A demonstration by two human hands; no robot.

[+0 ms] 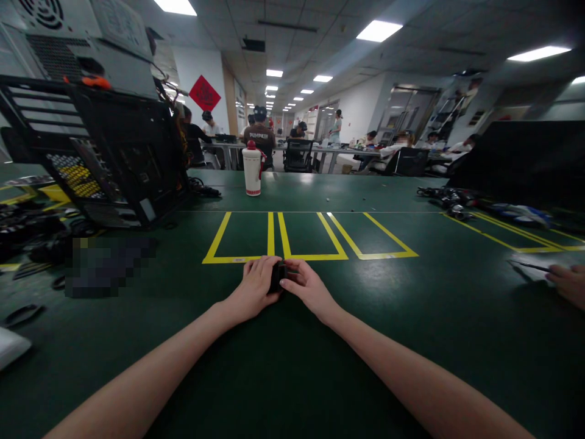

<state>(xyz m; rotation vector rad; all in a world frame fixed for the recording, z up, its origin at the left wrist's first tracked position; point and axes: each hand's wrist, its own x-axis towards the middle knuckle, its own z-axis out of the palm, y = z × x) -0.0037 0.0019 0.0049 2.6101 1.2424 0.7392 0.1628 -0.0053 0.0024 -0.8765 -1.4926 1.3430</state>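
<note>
A small black object (276, 277), blocky in outline, sits between my two hands just above the green tabletop (283, 366). My left hand (259, 281) wraps it from the left, fingers over its top and thumb low at the front. From the right, my right hand (308, 283) grips its side between thumb and curled fingers. Most of the object is covered by my fingers, so its kind cannot be made out. Just beyond the hands lie yellow tape outlines (315, 258) on the table.
A white bottle with a red lid (253, 171) stands farther back. An opened black computer case (123, 152) and cables (41, 238) occupy the left. At right, another person's hand (569, 283) holds a thin dark tool near a black monitor-like panel (525, 164). People sit at distant desks.
</note>
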